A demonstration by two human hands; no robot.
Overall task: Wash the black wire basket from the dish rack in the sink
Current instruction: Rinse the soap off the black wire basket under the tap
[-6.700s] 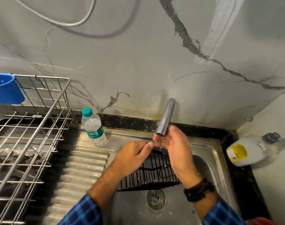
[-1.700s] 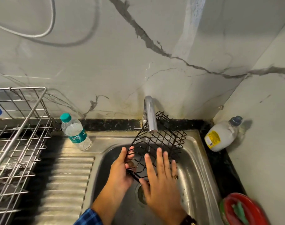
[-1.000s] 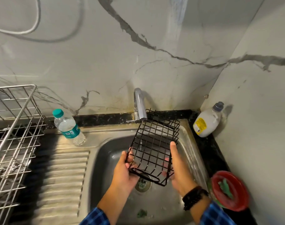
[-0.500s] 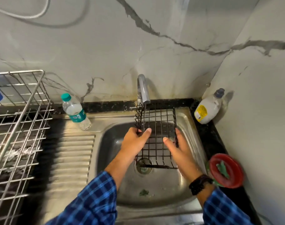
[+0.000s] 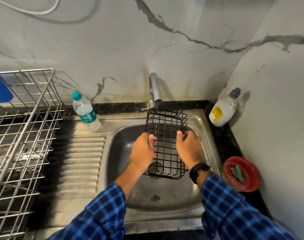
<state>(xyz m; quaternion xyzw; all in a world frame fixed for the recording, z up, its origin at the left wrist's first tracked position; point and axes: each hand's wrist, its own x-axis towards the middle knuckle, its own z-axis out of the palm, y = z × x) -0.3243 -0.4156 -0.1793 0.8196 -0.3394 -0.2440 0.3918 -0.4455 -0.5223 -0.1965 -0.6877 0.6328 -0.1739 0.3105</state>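
Black wire basket [image 5: 166, 144]: held over the steel sink [image 5: 206, 146], long axis running from the tap [image 5: 154, 90] toward the person; far end just under the spout, near end above the drain.
Left hand [image 5: 143, 151]: palm down, fingers curled over the basket's left edge, closed on the wire.
Right hand [image 5: 188, 148]: palm down, thumb and fingers closed on the right edge; dark bead bracelet at the wrist.
Sleeves: blue checked, both forearms reaching forward over the sink's front rim.
Water: thin stream falling from the spout onto the basket's far end.
Change from half a second ago: both hands keep their side grips; the left thumb, then laid across the mesh, now sits at the edge.
Change from 1.7 s ago: basket then tilted on a corner, right palm flat against it.
Surroundings: dish rack [image 5: 24, 122] at left, water bottle [image 5: 85, 111] beside it, white bottle [image 5: 224, 108] and red dish [image 5: 241, 174] at right.
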